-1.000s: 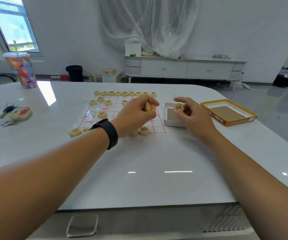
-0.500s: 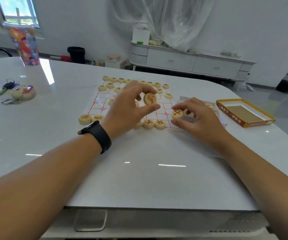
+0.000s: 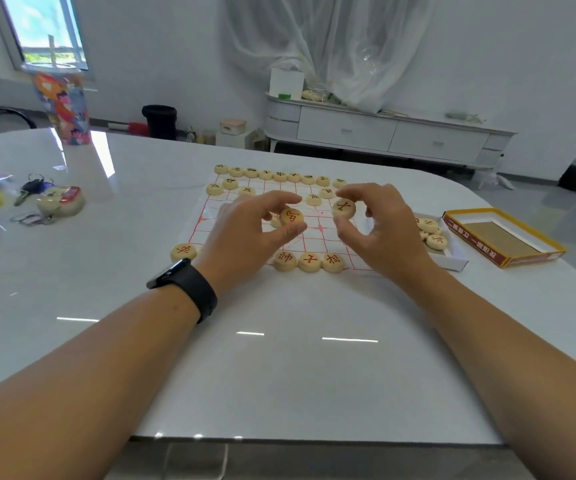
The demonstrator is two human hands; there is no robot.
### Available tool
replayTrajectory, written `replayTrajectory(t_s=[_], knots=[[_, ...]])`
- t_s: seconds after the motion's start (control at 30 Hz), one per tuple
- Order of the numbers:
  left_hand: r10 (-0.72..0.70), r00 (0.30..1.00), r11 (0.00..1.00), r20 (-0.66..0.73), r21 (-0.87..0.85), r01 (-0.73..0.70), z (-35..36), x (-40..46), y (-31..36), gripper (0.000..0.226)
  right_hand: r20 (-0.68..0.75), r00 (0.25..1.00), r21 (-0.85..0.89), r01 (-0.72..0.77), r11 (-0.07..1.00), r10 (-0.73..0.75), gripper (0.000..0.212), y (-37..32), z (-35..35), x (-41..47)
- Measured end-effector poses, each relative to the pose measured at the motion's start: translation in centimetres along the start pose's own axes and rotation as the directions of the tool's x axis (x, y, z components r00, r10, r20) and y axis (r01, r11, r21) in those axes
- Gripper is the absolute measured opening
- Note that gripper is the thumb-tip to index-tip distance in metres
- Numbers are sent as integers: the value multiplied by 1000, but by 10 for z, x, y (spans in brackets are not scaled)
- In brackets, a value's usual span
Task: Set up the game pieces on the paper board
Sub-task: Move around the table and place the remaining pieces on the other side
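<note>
1. Pale wooden disc [image 3: 291, 216], marked with a red character, pinched on edge between thumb and fingers of the left hand [image 3: 245, 237], raised over the middle of the paper board [image 3: 317, 233]; a black wristband [image 3: 189, 289] sits on that wrist.
2. Right hand [image 3: 380, 233], at 3 o'clock from the left, curled narrowly round a second disc [image 3: 344, 208] with a red character, gripped between thumb and forefinger, face toward the camera.
3. Writing: three near-edge pieces [image 3: 309, 262] at 6 o'clock of the board show red characters; the far row [image 3: 279, 175] at 12 o'clock carries dark characters, too small to read.
4. White open box [image 3: 453, 261] at 3 o'clock, just beside the board, contains several loose discs [image 3: 430, 230].
5. Yellow-rimmed lid [image 3: 504, 237] farther toward 3 o'clock lies open side up; its red side bears pale lettering, illegible.
6. White glossy table [image 3: 279, 358] carries everything; a patterned cup [image 3: 63, 109] stands at 10 o'clock.
</note>
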State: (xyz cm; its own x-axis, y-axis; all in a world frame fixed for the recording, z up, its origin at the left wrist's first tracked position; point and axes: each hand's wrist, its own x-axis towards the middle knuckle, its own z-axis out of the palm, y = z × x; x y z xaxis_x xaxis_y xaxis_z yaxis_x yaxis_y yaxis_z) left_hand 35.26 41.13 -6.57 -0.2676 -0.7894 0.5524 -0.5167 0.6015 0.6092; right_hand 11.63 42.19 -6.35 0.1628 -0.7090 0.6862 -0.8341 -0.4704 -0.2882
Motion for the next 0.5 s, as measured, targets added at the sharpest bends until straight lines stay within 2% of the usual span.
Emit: replayTrajectory(t_s=[0.17, 0.37, 0.5], knots=[[-51, 998, 998, -21, -29, 51, -3, -2, -3, 31, 86, 995, 22, -53, 998, 51, 22, 1, -8, -13], [-80, 997, 997, 5, -20, 80, -1, -7, 5, 37, 129, 982, -6, -137, 991, 137, 19, 5, -12, -12], [-70, 997, 997, 34, -21, 70, -3, -8, 7, 37, 204, 965, 49, -175, 983, 162, 18, 10, -16, -15]])
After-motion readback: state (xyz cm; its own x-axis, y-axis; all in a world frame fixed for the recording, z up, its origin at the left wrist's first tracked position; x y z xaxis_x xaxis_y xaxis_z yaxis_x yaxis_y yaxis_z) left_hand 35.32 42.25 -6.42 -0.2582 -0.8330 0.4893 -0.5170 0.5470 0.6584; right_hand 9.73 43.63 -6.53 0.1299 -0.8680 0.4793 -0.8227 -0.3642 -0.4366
